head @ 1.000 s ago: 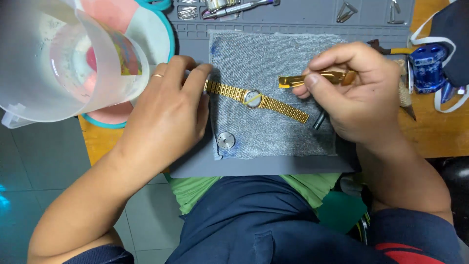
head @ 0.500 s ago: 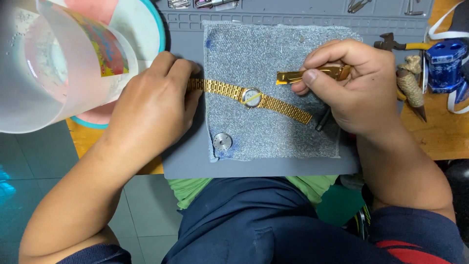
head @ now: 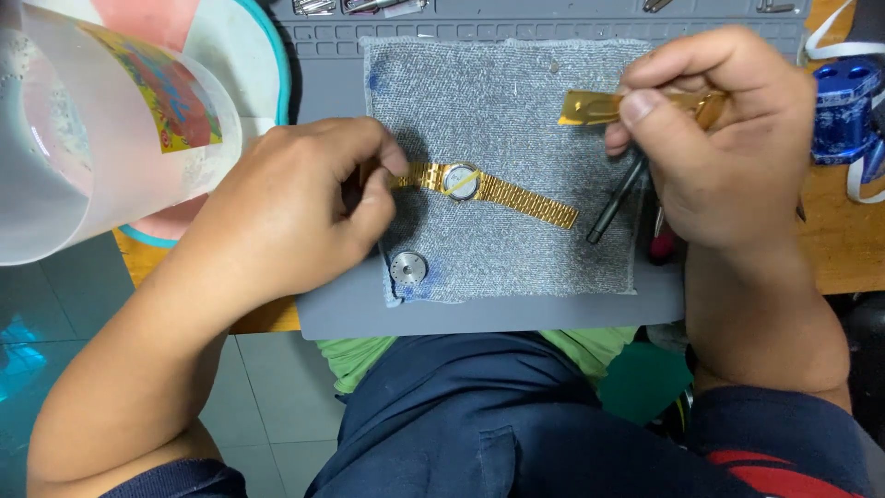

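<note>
A gold bracelet watch [head: 479, 188] lies face down across a grey cloth pad [head: 516, 101], its round case open. My left hand [head: 295, 203] pinches the left end of the bracelet. My right hand [head: 728, 138] is up at the pad's right edge and grips a flat gold-coloured tool [head: 599, 107] by thumb and forefinger; a thin black tool [head: 616, 201] also sticks out below that hand. A small round silver case back [head: 408, 269] rests on the pad's lower left corner.
The pad sits on a grey work mat [head: 479, 318] with tool slots along its far edge. A translucent plastic jug [head: 101, 129] stands at the left over a teal-rimmed dish [head: 267, 55]. A blue holder [head: 843, 106] stands at the right on the wooden table.
My right hand has lifted the gold tool away from the watch. The view has moved closer. My left hand still holds the bracelet's end.
</note>
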